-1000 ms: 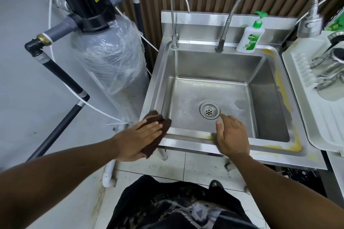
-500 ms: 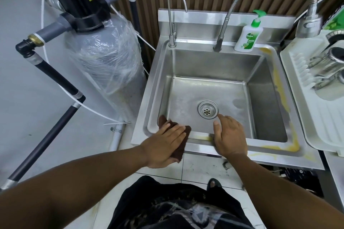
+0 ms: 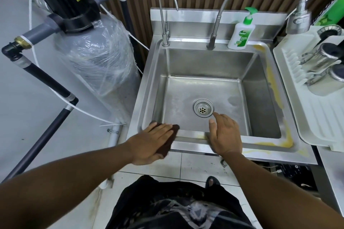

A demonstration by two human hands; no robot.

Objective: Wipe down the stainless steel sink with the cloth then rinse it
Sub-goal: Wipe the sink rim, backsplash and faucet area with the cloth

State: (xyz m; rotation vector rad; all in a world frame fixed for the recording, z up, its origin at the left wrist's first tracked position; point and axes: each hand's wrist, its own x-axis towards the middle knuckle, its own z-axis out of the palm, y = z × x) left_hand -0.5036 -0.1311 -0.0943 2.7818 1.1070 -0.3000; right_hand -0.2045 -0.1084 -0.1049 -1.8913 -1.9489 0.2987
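Left hand (image 3: pixel 150 142) presses flat, fingers straight, on the dark brown cloth (image 3: pixel 172 134) draped over the sink (image 3: pixel 191 136) at its front-left rim, right hand (image 3: pixel 225 135) rests relaxed on the rim, holding nothing; cloth looks soft, light, limp, so pin it under the palm or bunch it.

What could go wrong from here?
1. The cloth lies under a flat left hand, overhanging the front rim of the sink: it may slip off.
2. Yellow residue along the right rim may only get smeared.
3. The soap bottle on the back rim could get knocked over.
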